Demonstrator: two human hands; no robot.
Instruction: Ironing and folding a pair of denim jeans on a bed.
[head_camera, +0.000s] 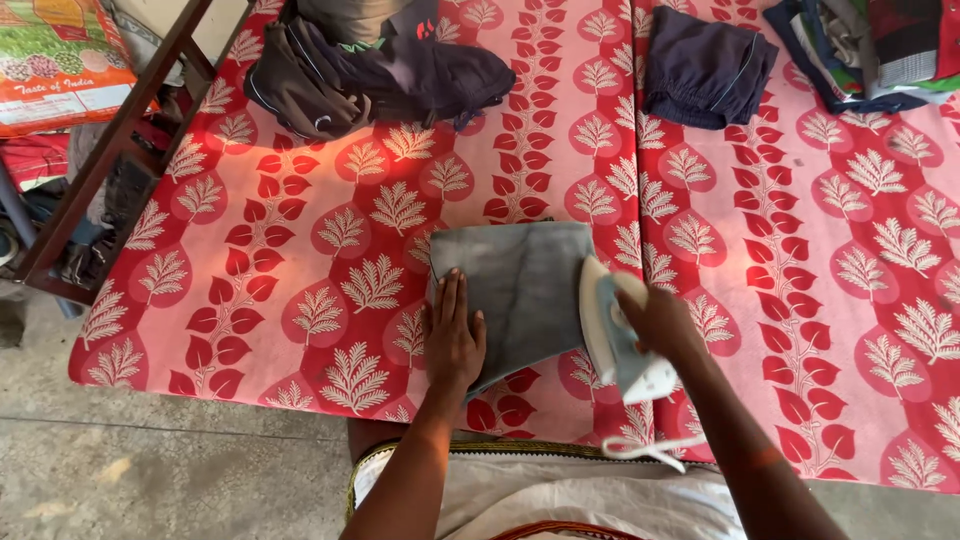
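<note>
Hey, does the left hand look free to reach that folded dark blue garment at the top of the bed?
Probably yes, with a stretch. The left hand lies flat on the grey cloth, holding nothing, and only open patterned bedspread lies between it and the folded dark blue garment, though the garment sits far across.

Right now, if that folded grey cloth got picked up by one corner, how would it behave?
The grey cloth would probably flop and unfold, since it lies thin and flat. It looks light. It might slide if pushed, though the left hand is pressing it onto the red patterned cover.
</note>
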